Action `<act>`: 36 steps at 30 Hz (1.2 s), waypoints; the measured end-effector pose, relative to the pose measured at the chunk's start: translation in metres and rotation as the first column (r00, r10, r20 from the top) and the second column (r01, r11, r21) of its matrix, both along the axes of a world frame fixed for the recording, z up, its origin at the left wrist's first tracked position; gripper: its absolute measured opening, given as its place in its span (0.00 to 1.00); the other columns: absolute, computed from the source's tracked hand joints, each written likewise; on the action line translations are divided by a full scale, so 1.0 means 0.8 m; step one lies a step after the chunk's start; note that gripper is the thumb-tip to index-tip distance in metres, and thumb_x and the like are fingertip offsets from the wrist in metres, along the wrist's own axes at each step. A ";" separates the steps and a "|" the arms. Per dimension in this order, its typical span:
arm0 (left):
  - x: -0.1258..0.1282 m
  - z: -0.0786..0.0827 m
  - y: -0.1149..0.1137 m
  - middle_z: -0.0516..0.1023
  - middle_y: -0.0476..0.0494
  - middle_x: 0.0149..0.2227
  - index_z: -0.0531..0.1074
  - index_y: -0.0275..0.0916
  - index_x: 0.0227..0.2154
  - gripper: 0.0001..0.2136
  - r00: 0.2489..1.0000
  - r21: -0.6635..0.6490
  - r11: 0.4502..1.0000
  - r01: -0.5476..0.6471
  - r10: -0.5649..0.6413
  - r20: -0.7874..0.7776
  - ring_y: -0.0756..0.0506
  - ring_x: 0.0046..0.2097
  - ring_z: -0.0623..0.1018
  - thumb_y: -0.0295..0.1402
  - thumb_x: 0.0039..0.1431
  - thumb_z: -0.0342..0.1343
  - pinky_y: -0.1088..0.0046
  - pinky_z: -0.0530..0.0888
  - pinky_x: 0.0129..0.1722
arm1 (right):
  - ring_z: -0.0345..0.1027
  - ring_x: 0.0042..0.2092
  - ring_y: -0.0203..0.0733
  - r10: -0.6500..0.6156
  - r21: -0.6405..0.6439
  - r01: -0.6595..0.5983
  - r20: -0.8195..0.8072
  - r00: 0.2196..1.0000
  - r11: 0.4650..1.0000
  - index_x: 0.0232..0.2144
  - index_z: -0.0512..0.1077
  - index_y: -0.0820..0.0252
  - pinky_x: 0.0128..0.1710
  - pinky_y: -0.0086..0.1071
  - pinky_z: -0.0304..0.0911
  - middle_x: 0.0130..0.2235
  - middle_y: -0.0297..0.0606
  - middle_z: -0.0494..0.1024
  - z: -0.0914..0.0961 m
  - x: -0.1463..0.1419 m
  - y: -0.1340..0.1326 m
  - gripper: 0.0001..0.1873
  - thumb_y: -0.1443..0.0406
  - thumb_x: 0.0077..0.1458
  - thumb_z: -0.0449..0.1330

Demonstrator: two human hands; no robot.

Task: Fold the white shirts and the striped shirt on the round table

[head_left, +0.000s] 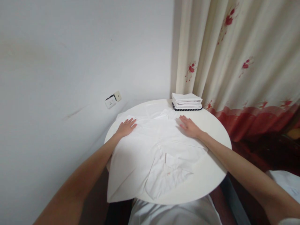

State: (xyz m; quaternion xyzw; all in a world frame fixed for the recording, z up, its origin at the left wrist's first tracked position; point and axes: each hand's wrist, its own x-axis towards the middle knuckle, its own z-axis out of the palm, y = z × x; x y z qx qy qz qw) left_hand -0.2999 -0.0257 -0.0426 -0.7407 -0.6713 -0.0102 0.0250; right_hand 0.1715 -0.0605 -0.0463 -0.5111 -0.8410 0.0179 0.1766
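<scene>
A white shirt (152, 153) lies spread over a round white table (211, 125), its lower part hanging over the near edge. My left hand (126, 127) rests flat on the shirt's far left part, fingers stretched out. On the far right part of the shirt my right hand (189, 126) also lies flat with fingers extended. Neither hand holds anything.
A stack of folded white cloths (186, 101) sits at the table's far edge, on something with a dark dotted rim. A floral cream and red curtain (234, 62) hangs at right. A wall socket (112, 100) is on the white wall at left.
</scene>
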 end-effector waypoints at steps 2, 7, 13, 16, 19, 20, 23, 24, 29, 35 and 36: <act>0.000 -0.001 0.001 0.45 0.48 0.74 0.50 0.50 0.71 0.29 1.000 -0.002 1.000 0.001 -0.001 0.003 0.35 0.73 0.50 0.50 0.71 0.31 0.47 0.51 0.67 | 0.40 0.73 0.50 0.087 -0.047 -0.084 0.079 0.993 0.995 0.70 0.52 0.63 0.69 0.55 0.41 0.72 0.49 0.51 -0.005 -0.010 -0.006 0.34 0.52 0.70 0.40; -0.003 -0.003 0.005 0.45 0.48 0.74 0.49 0.49 0.71 0.29 1.000 -0.006 1.000 0.008 -0.008 -0.008 0.35 0.73 0.50 0.50 0.71 0.31 0.47 0.51 0.68 | 0.39 0.73 0.51 0.150 -0.081 -0.139 0.139 0.979 0.987 0.71 0.52 0.60 0.68 0.58 0.40 0.72 0.47 0.50 -0.004 -0.003 -0.025 0.35 0.50 0.70 0.39; -0.003 -0.003 0.003 0.45 0.49 0.74 0.50 0.50 0.71 0.29 1.000 -0.007 1.000 0.010 -0.010 0.000 0.35 0.73 0.50 0.49 0.71 0.31 0.47 0.50 0.68 | 0.36 0.73 0.50 0.230 -0.104 -0.216 0.147 0.962 0.971 0.72 0.50 0.49 0.69 0.58 0.38 0.73 0.38 0.45 0.002 0.028 -0.074 0.33 0.48 0.70 0.38; -0.001 -0.002 0.000 0.46 0.49 0.74 0.50 0.50 0.71 0.29 1.000 -0.004 1.000 0.015 -0.015 0.015 0.35 0.73 0.50 0.49 0.71 0.31 0.47 0.50 0.68 | 0.35 0.73 0.49 0.217 -0.113 -0.201 0.151 0.964 0.973 0.72 0.49 0.45 0.69 0.56 0.39 0.73 0.35 0.44 -0.003 0.049 -0.099 0.32 0.48 0.70 0.38; 0.002 -0.001 -0.004 0.46 0.49 0.74 0.51 0.49 0.71 0.28 0.999 -0.004 1.000 0.021 -0.021 0.034 0.35 0.73 0.49 0.49 0.71 0.32 0.47 0.50 0.68 | 0.36 0.73 0.48 0.207 -0.122 -0.189 0.159 0.965 0.974 0.72 0.49 0.44 0.70 0.55 0.39 0.73 0.33 0.44 -0.007 0.071 -0.120 0.32 0.48 0.70 0.39; 0.003 0.000 -0.006 0.46 0.49 0.74 0.52 0.49 0.71 0.28 0.999 -0.002 1.000 0.021 -0.021 0.051 0.35 0.73 0.49 0.49 0.71 0.33 0.47 0.49 0.68 | 0.36 0.73 0.48 0.199 -0.125 -0.181 0.157 0.967 0.976 0.72 0.49 0.45 0.70 0.54 0.39 0.73 0.33 0.44 -0.008 0.078 -0.126 0.32 0.48 0.70 0.39; 0.005 0.009 -0.012 0.49 0.48 0.73 0.53 0.47 0.70 0.28 0.985 0.010 1.000 0.004 -0.006 0.172 0.37 0.73 0.50 0.48 0.71 0.34 0.49 0.48 0.69 | 0.38 0.73 0.49 0.167 -0.140 -0.151 0.115 0.979 0.979 0.72 0.49 0.45 0.70 0.54 0.39 0.73 0.33 0.45 -0.007 0.094 -0.141 0.32 0.48 0.69 0.40; 0.006 0.014 -0.015 0.50 0.48 0.73 0.53 0.46 0.70 0.28 0.977 0.016 1.000 -0.006 0.002 0.213 0.39 0.73 0.51 0.47 0.71 0.33 0.51 0.49 0.69 | 0.38 0.73 0.49 0.167 -0.142 -0.153 0.090 0.982 0.978 0.72 0.49 0.45 0.70 0.54 0.40 0.73 0.33 0.46 -0.005 0.098 -0.144 0.33 0.48 0.69 0.40; 0.025 0.048 -0.058 0.55 0.48 0.71 0.51 0.40 0.71 0.30 0.938 0.047 0.998 0.042 -0.055 0.341 0.46 0.71 0.57 0.46 0.72 0.27 0.65 0.55 0.69 | 0.43 0.72 0.47 0.144 -0.050 -0.145 -0.031 0.989 0.988 0.72 0.51 0.48 0.70 0.49 0.47 0.72 0.31 0.50 0.006 0.111 -0.142 0.32 0.51 0.69 0.35; 0.085 0.091 -0.178 0.60 0.54 0.69 0.59 0.50 0.68 0.27 0.840 -0.176 0.869 0.462 -0.366 0.400 0.44 0.70 0.60 0.50 0.71 0.40 0.65 0.54 0.70 | 0.52 0.69 0.48 0.044 0.080 -0.022 -0.284 0.958 0.997 0.69 0.57 0.52 0.69 0.48 0.51 0.69 0.34 0.60 0.030 0.096 -0.099 0.30 0.58 0.69 0.39; 0.092 0.098 -0.195 0.61 0.54 0.69 0.60 0.51 0.67 0.25 0.809 -0.205 0.822 0.531 -0.421 0.410 0.44 0.69 0.61 0.48 0.71 0.41 0.64 0.54 0.69 | 0.53 0.69 0.49 0.095 0.097 -0.067 -0.318 0.943 0.993 0.68 0.60 0.51 0.69 0.49 0.52 0.68 0.34 0.63 0.032 0.089 -0.092 0.29 0.59 0.69 0.41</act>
